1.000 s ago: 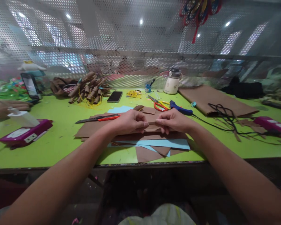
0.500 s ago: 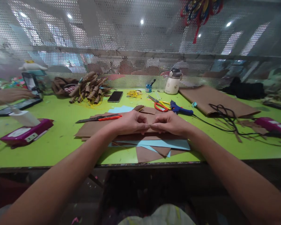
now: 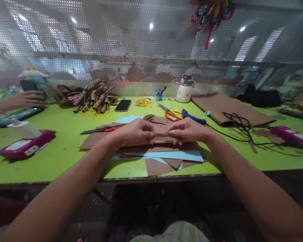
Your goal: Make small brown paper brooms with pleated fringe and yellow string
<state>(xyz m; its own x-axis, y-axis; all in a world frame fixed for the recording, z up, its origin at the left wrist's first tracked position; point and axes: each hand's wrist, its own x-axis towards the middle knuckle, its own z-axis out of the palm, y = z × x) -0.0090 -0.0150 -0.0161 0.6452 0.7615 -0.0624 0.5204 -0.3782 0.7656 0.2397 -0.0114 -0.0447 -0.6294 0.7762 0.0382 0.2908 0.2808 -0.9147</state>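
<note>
Between my two hands is a thin strip of brown paper (image 3: 161, 134), its edge pinched at both ends. My left hand (image 3: 138, 131) closes thumb and fingers on the strip's left end. The right end is in the pinch of my right hand (image 3: 184, 130). Beneath them lies a stack of brown paper sheets (image 3: 91, 141) with light blue sheets (image 3: 176, 155) in it. A red and black utility knife (image 3: 103, 129) rests on the stack by my left wrist. Beyond my right hand are scissors (image 3: 172, 115) with red and yellow handles and a blue glue gun (image 3: 193, 117).
Rolled brown paper tubes (image 3: 96, 99) with yellow string, a phone (image 3: 123, 105), a small blue jar (image 3: 159, 96) and a white bottle (image 3: 184, 90) stand farther back. Purple power strips (image 3: 27, 146) sit at both sides. Another person's hand (image 3: 22, 99) holds a phone at left.
My hands have moved apart along the strip, so more of it shows between them. At left, the other person's hand has lifted the phone's screen away from view.
</note>
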